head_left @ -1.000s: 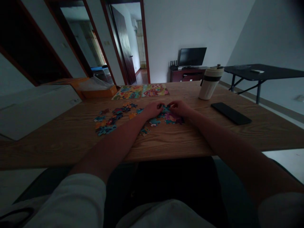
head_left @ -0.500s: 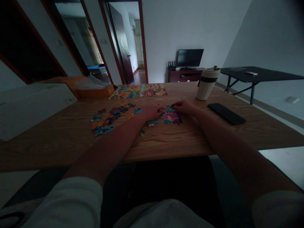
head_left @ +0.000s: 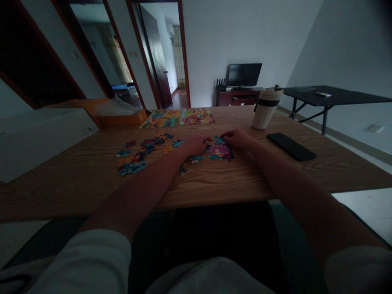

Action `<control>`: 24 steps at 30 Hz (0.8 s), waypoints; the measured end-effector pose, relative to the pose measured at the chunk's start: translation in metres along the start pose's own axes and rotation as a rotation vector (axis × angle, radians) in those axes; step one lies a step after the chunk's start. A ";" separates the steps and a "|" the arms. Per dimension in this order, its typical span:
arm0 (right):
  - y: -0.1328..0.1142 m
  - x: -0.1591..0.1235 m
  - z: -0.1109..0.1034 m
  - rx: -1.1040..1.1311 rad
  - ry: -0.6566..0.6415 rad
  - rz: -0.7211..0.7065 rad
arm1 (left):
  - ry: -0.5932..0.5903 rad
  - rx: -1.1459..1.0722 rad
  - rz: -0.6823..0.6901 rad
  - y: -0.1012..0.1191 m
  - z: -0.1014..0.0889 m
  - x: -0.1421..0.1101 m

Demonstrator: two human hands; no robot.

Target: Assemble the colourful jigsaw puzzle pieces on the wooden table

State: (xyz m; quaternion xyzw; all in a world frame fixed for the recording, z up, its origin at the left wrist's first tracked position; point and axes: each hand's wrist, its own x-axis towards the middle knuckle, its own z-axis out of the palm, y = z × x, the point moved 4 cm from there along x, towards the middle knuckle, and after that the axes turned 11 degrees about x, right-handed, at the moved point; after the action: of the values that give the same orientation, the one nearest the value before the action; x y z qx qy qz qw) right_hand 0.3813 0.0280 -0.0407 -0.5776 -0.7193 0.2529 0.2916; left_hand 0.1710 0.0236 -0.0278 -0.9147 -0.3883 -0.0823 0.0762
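Note:
On the wooden table (head_left: 245,179) lies a joined patch of jigsaw puzzle (head_left: 219,152), purple in the middle with teal edges. My right hand (head_left: 235,138) is closed at its upper right corner, fingertips on a teal puzzle piece (head_left: 219,140). Just left of the patch, my left hand (head_left: 197,144) rests low over the table with bent fingers apart, and nothing shows between them. Teal pieces (head_left: 197,158) lie under and in front of the left hand, with a few orange-and-teal ones (head_left: 184,168) nearer me. Farther left spreads a pile of loose puzzle pieces (head_left: 139,157).
A colourful picture sheet (head_left: 179,117) lies at the table's back. On the right stand a cream tumbler (head_left: 266,109) and a black phone (head_left: 290,146). To the left are a white box (head_left: 45,139) and an orange box (head_left: 122,118) with clear plastic in it.
Both hands stay almost where they were, with only slight finger movement at the puzzle. The view has shifted very slightly.

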 end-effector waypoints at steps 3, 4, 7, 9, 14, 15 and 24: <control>-0.007 -0.001 0.000 0.076 0.035 -0.024 | 0.047 -0.065 -0.087 -0.008 -0.003 0.002; -0.010 -0.001 0.001 0.108 0.043 -0.039 | 0.060 -0.083 -0.104 -0.011 -0.005 0.002; -0.023 -0.004 0.003 0.212 0.029 -0.095 | 0.076 -0.091 -0.157 -0.019 -0.017 -0.002; -0.031 -0.008 0.007 0.270 -0.012 -0.120 | 0.021 -0.071 -0.175 -0.023 -0.027 -0.006; -0.045 -0.017 0.025 0.399 -0.193 -0.136 | -0.264 -0.110 -0.021 -0.019 -0.047 -0.020; -0.046 -0.018 0.029 0.426 -0.207 -0.124 | -0.301 -0.115 0.008 -0.016 -0.051 -0.023; -0.051 -0.011 0.051 0.424 -0.162 -0.109 | -0.296 0.048 -0.060 0.005 -0.046 -0.045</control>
State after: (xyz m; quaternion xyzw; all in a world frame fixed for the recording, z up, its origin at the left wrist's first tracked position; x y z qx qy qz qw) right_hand 0.3123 0.0053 -0.0423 -0.4415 -0.7011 0.4279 0.3610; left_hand 0.1402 -0.0204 0.0070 -0.9028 -0.4242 0.0607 0.0375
